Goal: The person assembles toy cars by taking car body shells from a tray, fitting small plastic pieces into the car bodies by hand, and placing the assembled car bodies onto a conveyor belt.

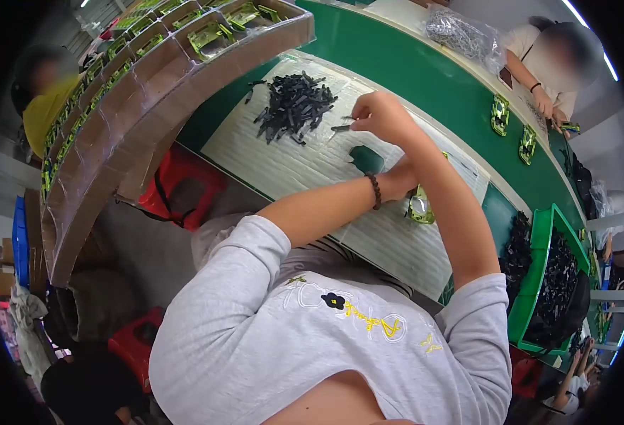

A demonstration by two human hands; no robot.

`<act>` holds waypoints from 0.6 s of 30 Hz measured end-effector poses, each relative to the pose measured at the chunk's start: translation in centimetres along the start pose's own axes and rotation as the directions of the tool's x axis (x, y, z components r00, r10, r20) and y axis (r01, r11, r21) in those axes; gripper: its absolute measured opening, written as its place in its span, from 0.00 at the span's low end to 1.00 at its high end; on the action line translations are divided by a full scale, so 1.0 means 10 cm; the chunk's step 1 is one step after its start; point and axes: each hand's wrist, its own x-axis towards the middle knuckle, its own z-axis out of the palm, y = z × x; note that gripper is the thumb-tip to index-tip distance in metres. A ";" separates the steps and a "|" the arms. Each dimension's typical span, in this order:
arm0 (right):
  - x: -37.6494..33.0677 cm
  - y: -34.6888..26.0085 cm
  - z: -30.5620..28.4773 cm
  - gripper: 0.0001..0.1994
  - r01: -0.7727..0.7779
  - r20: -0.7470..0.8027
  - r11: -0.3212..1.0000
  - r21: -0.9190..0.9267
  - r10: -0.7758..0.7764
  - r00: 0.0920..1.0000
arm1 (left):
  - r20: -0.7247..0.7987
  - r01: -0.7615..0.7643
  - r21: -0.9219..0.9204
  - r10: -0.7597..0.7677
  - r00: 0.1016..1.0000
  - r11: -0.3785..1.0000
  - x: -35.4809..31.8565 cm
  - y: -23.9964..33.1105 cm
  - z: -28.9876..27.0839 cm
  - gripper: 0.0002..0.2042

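My right hand [383,119] reaches across to the left and pinches a small black plastic strip [340,128] between its fingertips. Just left of it, a pile of similar black plastic strips [294,106] lies on the white mat [234,152]. My left hand [399,178], with a beaded bracelet at its wrist, passes beneath my right forearm, which hides its fingers. Close to that hand sits a yellow-green toy-car body shell [420,207]; another bit of yellow-green shows past my right forearm. Between the hands, a dark green patch [366,160] shows on the mat.
A long cardboard tray [184,85] of yellow-green shells rises at the left. Two yellow-green shells [500,115] lie on the green table across from me, near another person's hands [549,110]. At right stands a green crate [531,297] of black parts. A clear bag [464,32] lies at the back.
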 end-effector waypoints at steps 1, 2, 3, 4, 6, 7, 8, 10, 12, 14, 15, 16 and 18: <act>-0.20 0.01 -0.13 0.12 -0.053 -0.067 0.986 0.160 0.064 0.996 | -0.033 0.059 0.062 -0.057 0.998 0.996 -0.04 0.11 0.07 0.15; -0.38 -0.01 -0.21 0.12 -0.072 -0.126 0.971 0.229 0.103 0.987 | -0.028 0.062 0.054 -0.061 0.998 0.997 -0.06 0.18 0.08 0.15; -0.55 -0.02 -0.26 0.12 -0.088 -0.178 0.951 0.295 0.145 0.973 | -0.142 0.089 -0.026 -0.092 0.986 0.996 -0.07 0.23 0.09 0.13; -0.73 0.02 -0.31 0.12 -0.109 -0.174 0.950 0.294 0.165 0.971 | -0.242 0.114 -0.111 -0.138 0.960 0.987 -0.08 0.26 0.11 0.11; -1.11 0.15 -0.38 0.13 -0.072 -0.212 0.810 0.582 0.237 0.948 | -0.203 0.066 -0.128 -0.091 0.975 0.990 -0.04 0.21 0.05 0.15; -1.29 0.22 -0.41 0.13 -0.104 -0.219 0.808 0.580 0.277 0.935 | -0.194 0.067 -0.144 -0.094 0.977 0.987 0.00 0.10 0.04 0.16; -1.45 0.33 -0.42 0.13 -0.091 -0.255 0.755 0.650 0.329 0.909 | -0.157 0.090 -0.157 -0.115 0.981 0.983 0.00 0.13 0.06 0.16; -1.71 0.50 -0.40 0.12 -0.093 -0.304 0.684 0.724 0.437 0.846 | -0.212 0.139 -0.192 -0.180 0.961 0.972 -0.02 0.22 0.08 0.18; -1.84 0.59 -0.32 0.10 -0.084 -0.321 0.623 0.778 0.509 0.799 | -0.191 0.175 -0.192 -0.212 0.959 0.966 0.00 0.24 0.07 0.18; -1.89 0.62 -0.24 0.05 -0.014 -0.334 0.539 0.842 0.542 0.771 | -0.186 0.202 -0.195 -0.239 0.953 0.960 0.01 0.28 0.08 0.19; -1.93 0.63 -0.22 0.05 -0.019 -0.329 0.532 0.846 0.550 0.768 | -0.184 0.213 -0.196 -0.249 0.951 0.957 0.03 0.22 0.09 0.19; -1.96 0.64 -0.18 0.05 -0.102 -0.354 0.671 0.734 0.507 0.786 | -0.182 0.196 -0.210 -0.235 0.955 0.958 0.06 0.18 0.07 0.20; -2.02 0.66 -0.13 0.06 -0.236 -0.377 0.874 0.425 0.408 0.832 | -0.187 0.182 -0.220 -0.225 0.956 0.958 0.07 0.12 0.01 0.23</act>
